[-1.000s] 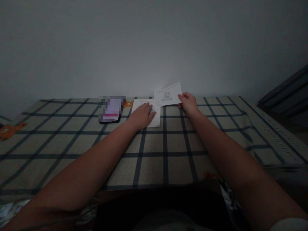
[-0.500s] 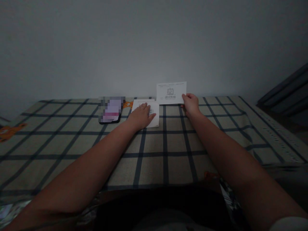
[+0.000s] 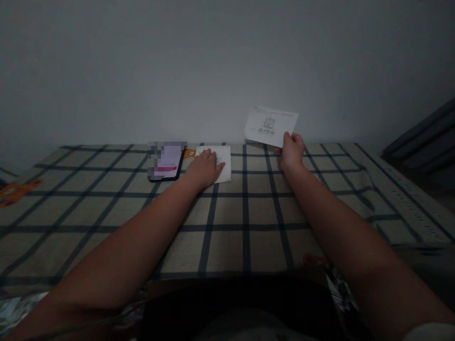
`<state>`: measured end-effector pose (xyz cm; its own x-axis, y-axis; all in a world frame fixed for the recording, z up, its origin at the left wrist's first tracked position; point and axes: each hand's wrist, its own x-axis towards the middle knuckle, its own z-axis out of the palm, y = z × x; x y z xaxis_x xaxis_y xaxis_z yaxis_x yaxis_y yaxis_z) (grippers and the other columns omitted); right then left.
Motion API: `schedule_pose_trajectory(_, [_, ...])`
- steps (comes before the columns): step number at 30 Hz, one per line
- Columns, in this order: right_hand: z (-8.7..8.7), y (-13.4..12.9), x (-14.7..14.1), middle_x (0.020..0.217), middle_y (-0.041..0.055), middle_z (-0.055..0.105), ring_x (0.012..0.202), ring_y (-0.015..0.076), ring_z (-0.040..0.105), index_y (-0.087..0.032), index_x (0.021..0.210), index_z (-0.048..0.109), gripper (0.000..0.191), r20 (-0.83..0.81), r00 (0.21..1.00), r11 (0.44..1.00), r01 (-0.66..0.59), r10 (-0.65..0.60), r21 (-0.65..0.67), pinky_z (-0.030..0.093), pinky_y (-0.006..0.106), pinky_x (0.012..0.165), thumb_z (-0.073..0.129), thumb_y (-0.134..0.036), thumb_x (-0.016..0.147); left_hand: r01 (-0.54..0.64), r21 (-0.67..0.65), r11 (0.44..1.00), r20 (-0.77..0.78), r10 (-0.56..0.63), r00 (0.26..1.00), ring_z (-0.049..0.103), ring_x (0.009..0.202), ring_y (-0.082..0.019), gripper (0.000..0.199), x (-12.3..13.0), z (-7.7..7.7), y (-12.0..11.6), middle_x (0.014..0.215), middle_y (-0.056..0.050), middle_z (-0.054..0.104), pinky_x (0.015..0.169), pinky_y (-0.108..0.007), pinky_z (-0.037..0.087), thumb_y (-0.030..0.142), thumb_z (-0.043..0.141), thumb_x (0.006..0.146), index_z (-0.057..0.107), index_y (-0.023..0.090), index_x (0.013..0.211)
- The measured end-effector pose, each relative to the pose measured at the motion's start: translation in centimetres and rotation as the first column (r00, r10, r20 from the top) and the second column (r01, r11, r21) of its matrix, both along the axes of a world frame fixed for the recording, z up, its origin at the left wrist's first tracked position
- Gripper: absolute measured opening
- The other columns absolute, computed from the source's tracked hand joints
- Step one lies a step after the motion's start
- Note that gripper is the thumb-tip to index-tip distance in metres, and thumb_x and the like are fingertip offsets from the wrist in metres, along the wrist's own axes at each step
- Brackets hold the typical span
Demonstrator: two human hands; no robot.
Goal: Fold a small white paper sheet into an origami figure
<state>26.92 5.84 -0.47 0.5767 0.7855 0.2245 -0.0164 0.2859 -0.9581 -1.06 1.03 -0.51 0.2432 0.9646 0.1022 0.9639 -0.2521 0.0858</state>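
Note:
Between the thumb and fingers of my right hand is a white printed sheet of paper, pinched by its lower right corner. It is raised above the far edge of the table and tilted, its printed emblem and characters facing me. My left hand lies flat with fingers spread on a small stack of white paper sheets on the tablecloth, covering much of its left side. Just left of that hand rests a phone with a lit screen, partly blurred out by pixelation.
A checked tablecloth with dark blue lines and orange bear prints covers the table. A plain grey wall rises right behind its far edge. Dark folded fabric hangs at the far right.
My right hand has lifted the sheet up and to the right, tilting it. My left hand and the stack have shifted slightly leftward, and the stack now looks neater.

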Motion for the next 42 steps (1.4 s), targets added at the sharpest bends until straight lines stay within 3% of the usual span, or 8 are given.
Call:
schedule_pose_trajectory(7, [0.9,-2.5,-1.9,0.100,0.0041,0.060,0.094,0.0175,0.063,-0.023,0.103,0.058,0.020,0.429,0.902,0.971,-0.138,0.042,0.196,0.052,0.023,0.068,0.064,-0.039,0.093,0.047,0.159,0.986,0.367,-0.104,0.924,0.036,0.157,-0.033,0.065,0.1,0.0,0.5,0.165,-0.021,0.045,0.131,-0.048,0.024,0.044,0.054,0.099,0.051,0.007,0.152])
schedule_pose_trajectory(11, [1.3,-3.8,-2.7,0.106,0.0073,0.068,0.099,0.0225,0.064,-0.023,0.100,0.064,0.013,0.745,0.660,0.890,-0.393,0.098,0.231,0.053,0.034,0.082,0.061,-0.023,0.087,0.192,0.046,0.980,0.893,-0.126,0.432,0.051,0.148,-0.029,0.072,1.5,0.8,-0.1,0.160,-0.015,0.053,0.121,-0.047,0.041,0.067,0.034,0.102,0.052,0.018,0.152])
schedule_pose_trajectory(14, [1.1,-3.9,-3.0,0.111,0.0096,0.071,0.110,0.0268,0.063,-0.024,0.096,0.065,0.018,0.888,0.456,0.805,-0.549,0.064,0.224,0.050,0.043,0.099,0.059,-0.014,0.082,0.302,-0.028,0.953,0.999,0.016,0.043,0.059,0.140,-0.034,0.089,2.3,1.5,-0.5,0.148,-0.017,0.064,0.110,-0.050,0.052,0.082,0.019,0.097,0.052,0.020,0.151])
schedule_pose_trajectory(22, [0.8,-4.2,-3.4,0.116,0.0100,0.070,0.112,0.0256,0.062,-0.023,0.095,0.070,0.008,0.977,0.207,0.734,-0.671,0.049,0.106,0.049,0.043,0.098,0.066,-0.022,0.088,0.032,-0.097,0.995,0.951,0.102,-0.291,0.072,0.122,-0.032,0.041,1.7,0.2,0.9,0.136,-0.017,0.071,0.104,-0.050,0.059,0.027,0.063,0.092,0.062,0.015,0.131])
schedule_pose_trajectory(25, [1.1,-4.4,-3.5,0.107,0.0096,0.071,0.105,0.0247,0.064,-0.023,0.093,0.071,0.017,0.946,0.277,0.713,-0.697,0.167,0.078,0.052,0.042,0.092,0.064,-0.039,0.094,0.019,-0.099,0.995,0.939,0.100,-0.330,0.074,0.116,-0.032,0.034,1.7,0.0,0.9,0.123,-0.015,0.077,0.104,-0.050,0.059,0.019,0.064,0.087,0.067,0.014,0.120])
schedule_pose_trajectory(31, [1.5,-4.0,-3.8,0.105,0.0060,0.070,0.097,0.0195,0.064,-0.025,0.119,0.069,0.030,0.613,0.731,0.888,-0.448,0.299,0.101,0.050,0.029,0.072,0.069,-0.037,0.091,0.301,-0.169,0.938,0.960,0.226,-0.165,0.077,0.105,-0.033,0.032,2.1,0.2,-0.4,0.109,-0.016,0.081,0.104,-0.054,0.058,0.022,0.077,0.079,0.074,0.012,0.109])
schedule_pose_trajectory(36, [1.0,-3.2,-3.7,0.082,0.0014,0.068,0.076,0.0145,0.060,-0.021,0.087,0.073,0.015,0.488,0.726,0.854,-0.514,0.484,-0.083,0.049,0.026,0.070,0.072,-0.035,0.090,0.350,-0.191,0.917,0.976,0.215,-0.031,0.078,0.094,-0.031,0.035,2.1,0.0,-0.9,0.105,-0.016,0.081,0.098,-0.054,0.059,0.032,0.082,0.077,0.078,0.012,0.106])
schedule_pose_trajectory(42, [0.7,-2.6,-3.5,0.068,-0.0008,0.061,0.060,0.0102,0.055,-0.020,0.071,0.065,0.032,0.277,0.783,0.823,-0.565,0.558,-0.061,0.045,0.022,0.056,0.064,-0.039,0.097,0.357,-0.211,0.910,0.971,0.238,-0.032,0.076,0.082,-0.024,0.031,1.9,-0.2,-0.5,0.100,-0.014,0.081,0.092,-0.048,0.061,0.032,0.082,0.080,0.079,0.012,0.103])
